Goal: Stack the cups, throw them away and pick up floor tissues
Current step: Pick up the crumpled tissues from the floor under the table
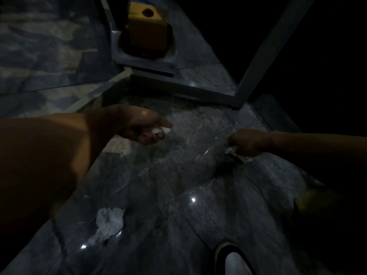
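The scene is dark. My left hand (142, 127) hovers over the grey marble floor (178, 195), closed around a white tissue (161, 130) that pokes out between its fingers. My right hand (247, 142) is low at the right, pinching a crumpled white tissue (230, 150) against the floor. A larger crumpled white tissue (108, 221) lies loose on the floor at the lower left, below my left forearm. No cups are visible.
A yellow box with a round hole (147, 30) stands at the top centre in a grey frame (143, 62). A grey door frame post (264, 50) slants at the upper right. The toe of my shoe (235, 259) shows at the bottom.
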{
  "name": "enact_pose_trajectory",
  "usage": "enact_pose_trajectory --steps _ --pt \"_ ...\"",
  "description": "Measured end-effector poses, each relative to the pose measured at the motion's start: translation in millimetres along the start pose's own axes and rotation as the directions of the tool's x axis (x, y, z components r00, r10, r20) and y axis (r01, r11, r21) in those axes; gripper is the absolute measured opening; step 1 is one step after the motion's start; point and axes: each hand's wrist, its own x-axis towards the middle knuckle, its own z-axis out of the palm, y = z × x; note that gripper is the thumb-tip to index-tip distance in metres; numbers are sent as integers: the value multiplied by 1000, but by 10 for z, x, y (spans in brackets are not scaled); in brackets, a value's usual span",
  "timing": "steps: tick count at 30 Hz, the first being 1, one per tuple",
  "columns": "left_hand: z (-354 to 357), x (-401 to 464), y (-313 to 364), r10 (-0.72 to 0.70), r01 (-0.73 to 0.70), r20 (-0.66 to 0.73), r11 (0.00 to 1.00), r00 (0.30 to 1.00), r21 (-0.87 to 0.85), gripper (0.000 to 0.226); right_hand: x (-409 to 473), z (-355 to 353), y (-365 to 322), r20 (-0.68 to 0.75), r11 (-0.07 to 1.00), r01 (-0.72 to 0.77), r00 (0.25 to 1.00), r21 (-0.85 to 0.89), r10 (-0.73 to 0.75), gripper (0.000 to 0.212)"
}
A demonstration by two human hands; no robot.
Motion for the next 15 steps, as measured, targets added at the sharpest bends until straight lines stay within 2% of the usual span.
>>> enact_pose_trajectory --steps 2,4,10,15 --pt "29 -39 17 33 -28 71 997 997 -70 18 -2 2 -22 -11 1000 9 1000 20 -9 30" --pt "67 -37 7 88 -83 78 994 993 -74 14 13 1 -64 -52 998 31 998 60 -28 26" --pt "10 67 46 159 -167 -52 962 986 -217 23 144 -96 -238 -263 958 101 964 268 -28 21" --pt "-105 125 29 113 -159 -166 940 980 -303 31 140 -182 -568 -484 902 271 871 335 -82 17"
